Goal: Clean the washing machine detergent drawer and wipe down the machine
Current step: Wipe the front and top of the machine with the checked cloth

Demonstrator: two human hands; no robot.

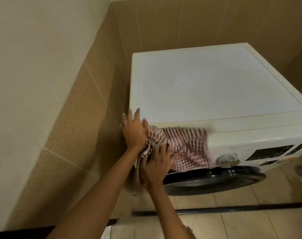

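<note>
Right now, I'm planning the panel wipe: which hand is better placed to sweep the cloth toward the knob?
Likely right: the right hand lies on the cloth nearer the knob; the left hand sits at the machine corner.

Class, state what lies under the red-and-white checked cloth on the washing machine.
The red-and-white checked cloth covers the white washing machine's front left corner and the left end of its front panel. That panel section is hidden; the silver round dial beside it shows.

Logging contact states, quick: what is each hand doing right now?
Left hand: open, flat on the washing machine corner, touching the checked cloth.
Right hand: open, pressing the cloth.
</note>
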